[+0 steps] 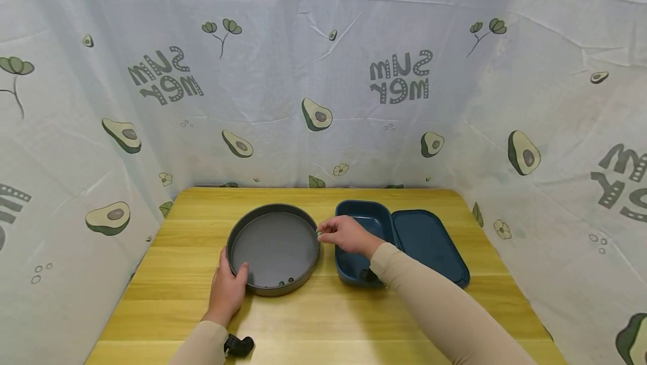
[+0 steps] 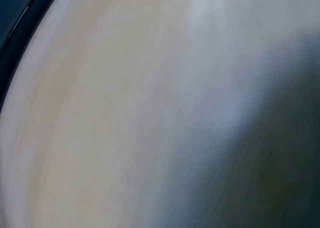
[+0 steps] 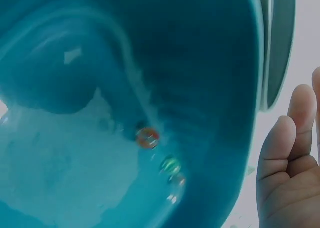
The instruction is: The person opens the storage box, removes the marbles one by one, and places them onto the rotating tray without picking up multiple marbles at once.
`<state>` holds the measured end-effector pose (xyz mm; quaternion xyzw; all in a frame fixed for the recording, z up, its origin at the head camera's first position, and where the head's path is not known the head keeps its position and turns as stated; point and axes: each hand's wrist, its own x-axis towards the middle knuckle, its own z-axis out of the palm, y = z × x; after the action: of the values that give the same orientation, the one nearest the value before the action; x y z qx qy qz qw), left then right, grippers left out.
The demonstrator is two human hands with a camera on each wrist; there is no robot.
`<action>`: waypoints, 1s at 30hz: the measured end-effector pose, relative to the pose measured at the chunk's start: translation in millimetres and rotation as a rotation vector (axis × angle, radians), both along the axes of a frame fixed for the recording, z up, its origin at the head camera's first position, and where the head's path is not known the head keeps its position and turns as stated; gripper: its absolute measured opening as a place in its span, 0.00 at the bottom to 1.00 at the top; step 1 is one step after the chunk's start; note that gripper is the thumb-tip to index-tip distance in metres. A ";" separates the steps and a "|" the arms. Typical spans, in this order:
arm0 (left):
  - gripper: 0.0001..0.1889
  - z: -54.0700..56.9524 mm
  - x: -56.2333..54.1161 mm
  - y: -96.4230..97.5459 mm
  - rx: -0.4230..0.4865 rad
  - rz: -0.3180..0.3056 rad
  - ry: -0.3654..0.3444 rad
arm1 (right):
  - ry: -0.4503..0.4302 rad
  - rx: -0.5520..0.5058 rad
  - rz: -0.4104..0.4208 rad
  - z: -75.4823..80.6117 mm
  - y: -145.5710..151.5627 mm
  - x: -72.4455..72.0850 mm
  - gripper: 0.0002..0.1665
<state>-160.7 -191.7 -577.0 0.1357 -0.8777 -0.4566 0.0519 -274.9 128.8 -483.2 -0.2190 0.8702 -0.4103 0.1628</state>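
My left hand [image 1: 228, 293] grips the left side of a round grey cake pan [image 1: 275, 241], thumb over the rim. Two small dark marbles [image 1: 286, 282] lie inside the pan along its near edge. At the pan's right rim, my right hand [image 1: 347, 235] pinches a small green marble [image 1: 319, 233] between thumb and fingertips. Below the right forearm stands a dark blue rectangular container [image 1: 361, 206]. In the right wrist view, an orange marble [image 3: 148, 137] and a green marble [image 3: 171, 164] sit in its corner, beside a clear one. Blur fills most of the left wrist view.
A dark blue lid [image 1: 427, 241] lies against the container's right side. Everything stands on a yellow wooden table [image 1: 298, 331]. A printed white curtain [image 1: 283, 73] surrounds the table at the back and sides. A black wrist device [image 1: 238, 346] is on the left wrist.
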 end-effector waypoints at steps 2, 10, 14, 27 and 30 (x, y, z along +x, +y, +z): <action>0.43 -0.2 -0.1 0.2 -0.003 0.001 0.003 | -0.008 -0.006 0.018 2.2 -5.0 3.3 0.16; 0.43 -0.6 -0.2 0.1 -0.002 0.003 0.002 | -0.010 -0.030 0.108 3.4 -25.0 11.6 0.15; 0.43 0.1 -0.1 0.5 -0.001 0.003 -0.001 | -0.001 -0.022 0.136 4.6 -34.2 15.1 0.15; 0.43 1.1 1.1 0.8 0.009 -0.009 -0.006 | -0.034 -0.020 0.141 5.7 -46.7 20.1 0.16; 0.43 1.2 1.3 0.8 0.007 -0.008 -0.004 | -0.038 -0.019 0.141 5.4 -47.5 21.0 0.16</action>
<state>-159.4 -190.8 -575.8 0.1335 -0.8769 -0.4593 0.0477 -253.9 81.3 -477.7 -0.2736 0.8453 -0.4101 0.2059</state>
